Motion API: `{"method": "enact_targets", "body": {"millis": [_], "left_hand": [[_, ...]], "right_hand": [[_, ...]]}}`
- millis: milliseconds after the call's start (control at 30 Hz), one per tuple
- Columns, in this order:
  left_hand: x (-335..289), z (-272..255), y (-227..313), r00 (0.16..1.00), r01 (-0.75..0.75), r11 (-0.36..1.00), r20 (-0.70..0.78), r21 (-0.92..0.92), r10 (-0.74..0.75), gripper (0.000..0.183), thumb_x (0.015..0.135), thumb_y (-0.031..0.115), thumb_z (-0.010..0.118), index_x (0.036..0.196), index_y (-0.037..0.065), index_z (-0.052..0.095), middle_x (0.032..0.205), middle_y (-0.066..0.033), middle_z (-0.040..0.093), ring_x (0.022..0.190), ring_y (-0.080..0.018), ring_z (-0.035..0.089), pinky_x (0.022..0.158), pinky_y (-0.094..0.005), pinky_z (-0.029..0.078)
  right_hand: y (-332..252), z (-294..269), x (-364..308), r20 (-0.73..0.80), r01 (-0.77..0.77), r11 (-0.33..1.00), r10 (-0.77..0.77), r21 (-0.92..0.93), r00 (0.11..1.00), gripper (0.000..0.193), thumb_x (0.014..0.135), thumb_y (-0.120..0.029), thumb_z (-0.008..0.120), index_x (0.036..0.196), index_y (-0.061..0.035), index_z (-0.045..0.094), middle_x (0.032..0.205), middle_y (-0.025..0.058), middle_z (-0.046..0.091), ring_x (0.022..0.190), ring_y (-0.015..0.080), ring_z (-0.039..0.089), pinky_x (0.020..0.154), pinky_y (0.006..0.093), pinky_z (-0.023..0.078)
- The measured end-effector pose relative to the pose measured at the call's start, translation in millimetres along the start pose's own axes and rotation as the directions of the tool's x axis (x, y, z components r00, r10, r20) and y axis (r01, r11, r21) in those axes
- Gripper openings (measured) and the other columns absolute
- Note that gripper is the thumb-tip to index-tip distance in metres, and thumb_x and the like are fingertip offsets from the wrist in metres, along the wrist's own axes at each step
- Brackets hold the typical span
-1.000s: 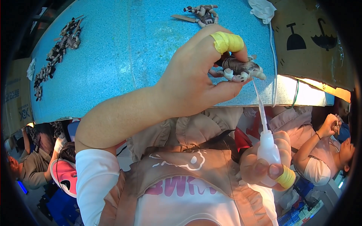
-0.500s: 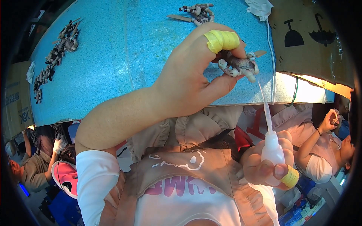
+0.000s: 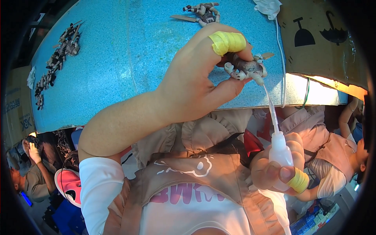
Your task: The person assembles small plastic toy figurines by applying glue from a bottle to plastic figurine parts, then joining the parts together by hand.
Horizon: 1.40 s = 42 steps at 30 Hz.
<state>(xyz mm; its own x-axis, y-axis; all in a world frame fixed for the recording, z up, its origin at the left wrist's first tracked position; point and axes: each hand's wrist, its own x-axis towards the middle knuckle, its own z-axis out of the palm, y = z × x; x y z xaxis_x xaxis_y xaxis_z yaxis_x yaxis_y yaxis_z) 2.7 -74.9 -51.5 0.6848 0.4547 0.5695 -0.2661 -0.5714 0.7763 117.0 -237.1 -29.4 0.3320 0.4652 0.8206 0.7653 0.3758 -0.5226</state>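
Between the thumb and fingers of my left hand [image 3: 196,76] is a small brown-and-white figurine [image 3: 247,69], held just above the near part of the blue table. Yellow tape wraps one of that hand's fingers. My right hand [image 3: 263,172], also taped in yellow, grips a white squeeze bottle [image 3: 280,154] below the table edge. The bottle's long thin nozzle [image 3: 273,111] points up, its tip at the figurine's near end; whether it touches I cannot tell. A similar figurine [image 3: 206,15] with a tan blade-like piece lies beyond my left hand.
Several more figurines [image 3: 60,53] lie in a row on the left of the blue table [image 3: 105,55]. A cardboard box [image 3: 321,58], a white cord [image 3: 280,58] and crumpled tissue [image 3: 268,8] are at the right. Co-workers sit at left [image 3: 37,178] and right [image 3: 333,160].
My right hand has shifted slightly up, bringing the nozzle tip to the figurine. My left hand has barely moved. Both co-workers' arms have changed position.
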Motion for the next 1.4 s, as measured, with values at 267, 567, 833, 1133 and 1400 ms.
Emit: {"method": "enact_targets", "body": {"millis": [267,567,833,1133,1400], "left_hand": [[0,-1,2,1.0,0.02,1.0,0.01,0.009,-0.02,0.037,0.073,-0.008,0.062,0.105,0.002,0.045,0.111,-0.0144,0.046,0.099,-0.0182,0.05,0.087,-0.0302,0.042],[-1,1,6,0.991,0.131,0.991,0.007,-0.008,-0.131,0.039,0.073,-0.008,0.063,0.106,0.003,0.044,0.107,-0.0124,0.05,0.094,-0.0167,0.054,0.085,-0.0288,0.043],[-1,2,11,0.954,0.298,0.948,0.056,-0.109,-0.293,0.037,0.078,-0.005,0.061,0.109,0.002,0.043,0.101,-0.0113,0.056,0.092,-0.0165,0.058,0.079,-0.0284,0.048],[0,2,16,0.905,0.424,0.884,0.123,-0.198,-0.407,0.039,0.08,-0.002,0.062,0.113,0.001,0.041,0.105,-0.0134,0.057,0.095,-0.0179,0.059,0.081,-0.0298,0.049],[-1,2,15,0.917,0.398,0.89,0.11,-0.224,-0.383,0.039,0.08,-0.002,0.061,0.113,0.001,0.04,0.105,-0.0139,0.057,0.093,-0.0178,0.059,0.08,-0.0299,0.05]], "right_hand": [[-3,3,3,-0.063,-0.019,0.999,0.016,-0.046,0.998,0.016,0.083,-0.034,0.057,0.085,-0.0189,0.051,0.048,-0.002,0.034,0.038,0.0104,0.029,0.04,0.025,0.021],[0,-7,6,0.062,0.006,1.0,-0.007,0.023,0.998,0.019,0.082,-0.031,0.059,0.087,-0.0164,0.048,0.049,-0.0014,0.038,0.038,0.0098,0.03,0.039,0.0244,0.02],[-1,-10,1,0.112,-0.011,0.99,-0.004,0.138,0.994,0.017,0.079,-0.006,0.049,0.094,-0.014,0.054,0.052,0.0013,0.039,0.044,0.0135,0.031,0.045,0.0279,0.022],[0,2,3,-0.013,-0.014,0.999,0.014,0.03,1.0,0.016,0.079,-0.03,0.062,0.081,-0.0185,0.051,0.048,-0.002,0.036,0.038,0.0106,0.03,0.039,0.026,0.021],[4,-19,4,0.258,-0.015,0.984,-0.032,0.179,0.966,0.021,0.081,-0.009,0.05,0.102,-0.0111,0.054,0.056,0.0039,0.039,0.049,0.0155,0.032,0.047,0.0272,0.023]]}}
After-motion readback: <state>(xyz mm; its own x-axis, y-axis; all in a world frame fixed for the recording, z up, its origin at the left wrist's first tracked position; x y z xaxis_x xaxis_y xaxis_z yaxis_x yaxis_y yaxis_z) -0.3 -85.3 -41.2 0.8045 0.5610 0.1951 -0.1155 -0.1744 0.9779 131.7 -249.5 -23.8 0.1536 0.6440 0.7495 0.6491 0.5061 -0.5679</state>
